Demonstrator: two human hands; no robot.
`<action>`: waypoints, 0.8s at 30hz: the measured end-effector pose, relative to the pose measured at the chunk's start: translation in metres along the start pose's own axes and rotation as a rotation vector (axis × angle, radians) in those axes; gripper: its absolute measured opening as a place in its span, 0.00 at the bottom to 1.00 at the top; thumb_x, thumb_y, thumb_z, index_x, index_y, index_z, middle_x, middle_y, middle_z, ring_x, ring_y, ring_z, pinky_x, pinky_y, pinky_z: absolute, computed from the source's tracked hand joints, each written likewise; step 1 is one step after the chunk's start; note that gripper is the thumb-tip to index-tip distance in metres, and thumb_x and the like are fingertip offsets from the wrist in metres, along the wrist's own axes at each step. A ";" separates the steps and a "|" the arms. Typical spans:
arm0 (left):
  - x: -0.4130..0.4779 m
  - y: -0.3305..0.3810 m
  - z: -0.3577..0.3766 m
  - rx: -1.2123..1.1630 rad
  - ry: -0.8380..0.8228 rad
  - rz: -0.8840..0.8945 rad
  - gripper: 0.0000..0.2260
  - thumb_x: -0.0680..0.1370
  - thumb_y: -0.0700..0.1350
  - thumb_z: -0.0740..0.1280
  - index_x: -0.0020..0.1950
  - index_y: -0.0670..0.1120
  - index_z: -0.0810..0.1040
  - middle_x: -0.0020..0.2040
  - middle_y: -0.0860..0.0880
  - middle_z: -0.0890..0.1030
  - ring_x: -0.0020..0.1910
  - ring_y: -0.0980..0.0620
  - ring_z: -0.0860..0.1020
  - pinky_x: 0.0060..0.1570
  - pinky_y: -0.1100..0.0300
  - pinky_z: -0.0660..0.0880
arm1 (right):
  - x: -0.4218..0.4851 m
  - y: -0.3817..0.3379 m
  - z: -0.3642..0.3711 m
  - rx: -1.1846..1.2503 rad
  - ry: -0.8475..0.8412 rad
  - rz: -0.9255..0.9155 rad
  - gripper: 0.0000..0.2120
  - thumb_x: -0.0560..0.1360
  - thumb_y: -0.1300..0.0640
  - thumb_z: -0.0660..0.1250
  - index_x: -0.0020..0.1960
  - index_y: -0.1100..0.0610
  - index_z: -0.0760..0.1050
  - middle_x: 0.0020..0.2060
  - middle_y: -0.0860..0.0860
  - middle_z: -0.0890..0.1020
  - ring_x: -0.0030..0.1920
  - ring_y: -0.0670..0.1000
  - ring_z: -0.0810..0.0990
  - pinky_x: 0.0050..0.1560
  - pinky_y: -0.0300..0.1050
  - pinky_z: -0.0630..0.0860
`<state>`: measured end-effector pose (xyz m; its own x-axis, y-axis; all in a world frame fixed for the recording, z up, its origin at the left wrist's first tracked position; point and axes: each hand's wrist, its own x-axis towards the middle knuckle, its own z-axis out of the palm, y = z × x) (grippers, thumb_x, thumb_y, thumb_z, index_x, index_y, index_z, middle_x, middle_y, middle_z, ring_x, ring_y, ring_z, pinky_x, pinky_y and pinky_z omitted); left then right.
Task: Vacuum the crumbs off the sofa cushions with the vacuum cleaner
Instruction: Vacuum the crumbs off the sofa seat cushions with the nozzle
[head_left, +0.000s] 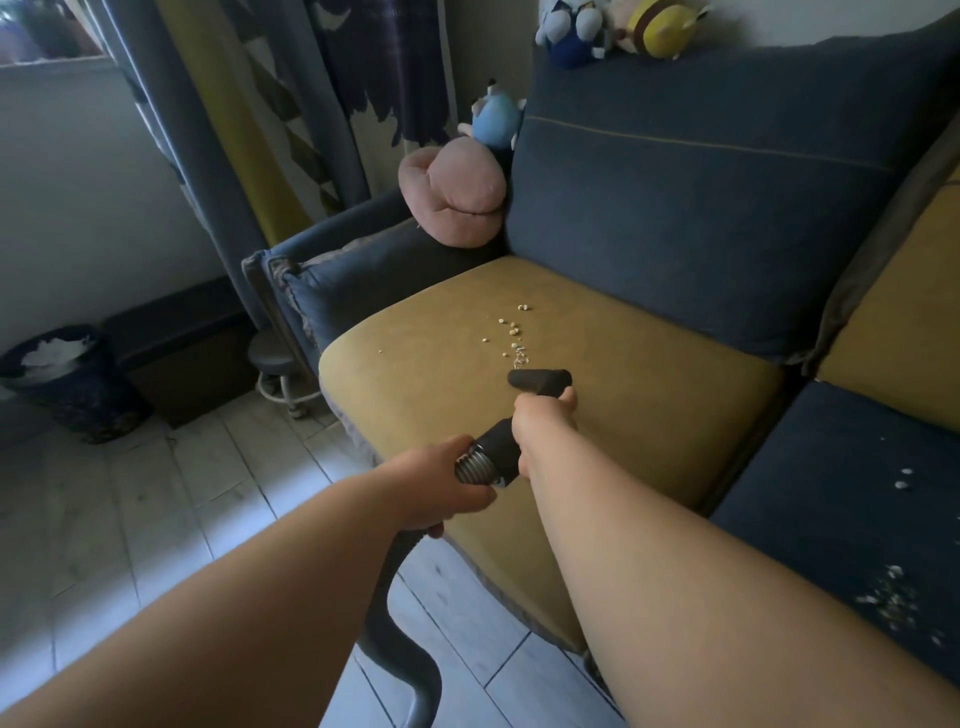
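Several slow passes: push black T-shaped nozzle (540, 378), seemingly flat on mustard-yellow seat cushion (660, 421), through pale crumbs (511, 332), with right hand (545, 418) wrapped round black handle (501, 441), left hand (444, 486) gripping ribbed hose (474, 466).

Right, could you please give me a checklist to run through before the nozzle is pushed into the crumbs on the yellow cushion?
1. Right hand grips the handle behind the nozzle: ok.
2. Left hand holds the hose: ok.
3. Nozzle sits just short of the crumbs, facing them: ok.
4. Nozzle mouth flat on the yellow seat cushion: cannot tell.
5. Vacuum cleaner running: cannot tell, as its body is out of view.
6. Blue seat cushion free of white crumbs: not ok.
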<state>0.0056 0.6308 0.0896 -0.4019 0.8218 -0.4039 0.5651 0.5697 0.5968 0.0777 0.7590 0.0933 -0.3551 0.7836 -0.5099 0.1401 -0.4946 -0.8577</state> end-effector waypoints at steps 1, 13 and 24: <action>0.000 -0.001 -0.001 -0.007 0.001 -0.001 0.14 0.73 0.53 0.70 0.54 0.56 0.70 0.41 0.46 0.80 0.25 0.55 0.79 0.30 0.60 0.80 | 0.000 0.000 0.001 0.011 0.002 0.002 0.30 0.78 0.61 0.57 0.77 0.49 0.49 0.74 0.57 0.60 0.70 0.61 0.66 0.63 0.56 0.68; 0.034 0.026 0.019 -0.008 -0.037 0.070 0.16 0.73 0.54 0.70 0.56 0.56 0.69 0.42 0.47 0.79 0.24 0.57 0.78 0.28 0.62 0.78 | 0.024 -0.009 -0.035 0.018 0.111 -0.039 0.30 0.78 0.61 0.58 0.76 0.50 0.50 0.73 0.58 0.62 0.69 0.62 0.67 0.63 0.56 0.68; 0.018 -0.003 0.000 -0.036 0.032 0.005 0.14 0.73 0.53 0.71 0.54 0.56 0.70 0.42 0.46 0.80 0.24 0.57 0.78 0.27 0.63 0.76 | 0.023 -0.003 0.008 -0.030 -0.019 -0.016 0.30 0.78 0.61 0.57 0.77 0.50 0.50 0.74 0.58 0.61 0.69 0.63 0.66 0.63 0.58 0.68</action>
<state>-0.0040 0.6440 0.0804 -0.4219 0.8236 -0.3791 0.5412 0.5643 0.6234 0.0618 0.7757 0.0842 -0.3750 0.7836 -0.4953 0.1624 -0.4705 -0.8673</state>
